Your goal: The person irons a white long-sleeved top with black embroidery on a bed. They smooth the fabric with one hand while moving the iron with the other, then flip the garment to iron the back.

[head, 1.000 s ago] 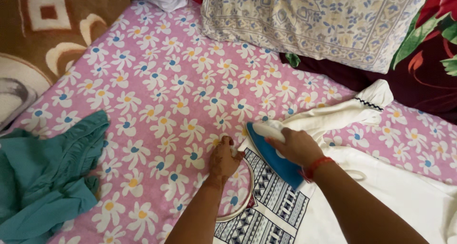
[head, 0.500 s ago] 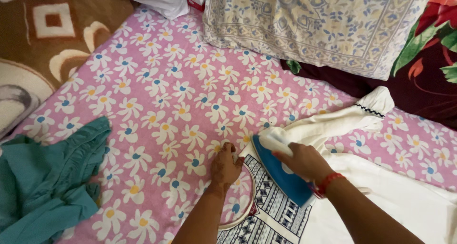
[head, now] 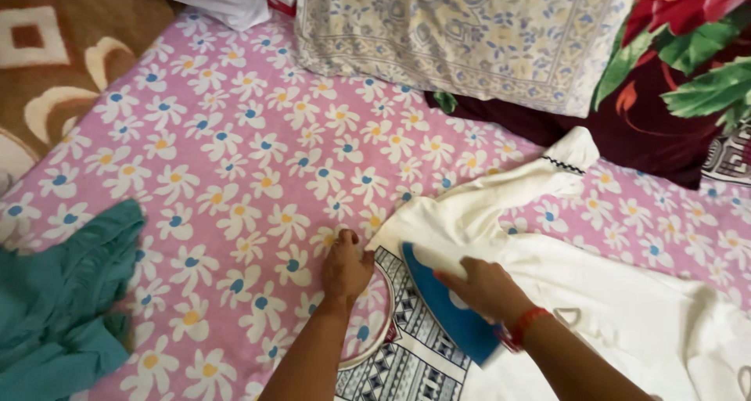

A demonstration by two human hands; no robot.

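While the right hand [head: 486, 290] was closed around the handle of the iron [head: 446, 299], the blue soleplate lay flat on the white garment [head: 626, 307], just below its neckline and beside the patterned front panel [head: 422, 362]. The left hand [head: 346, 268] was clenched on the garment's neck edge, pinching the cloth and holding it taut against the bed (its fingertips were tucked under, so I could not see how much cloth they had). A red thread [head: 522, 327] circled the right wrist.

As far as I could judge, the pressing was only partly done: the cloth near the iron looked smooth, but the sleeve [head: 532, 186] stretching toward the pillows lay rumpled and folded, and the wide body of the garment to the right showed soft creases. The hem was out of sight.

Round about, the garment rested on a pink sheet [head: 235, 174] printed with white flowers. A teal cloth [head: 55, 307] lay bunched at the left edge, well apart from the hands. At the head of the bed sat a pale blue-patterned pillow [head: 469, 33], with a dark red floral blanket [head: 673, 96] beside it, and a brown rug [head: 55, 64] showed at the far left.
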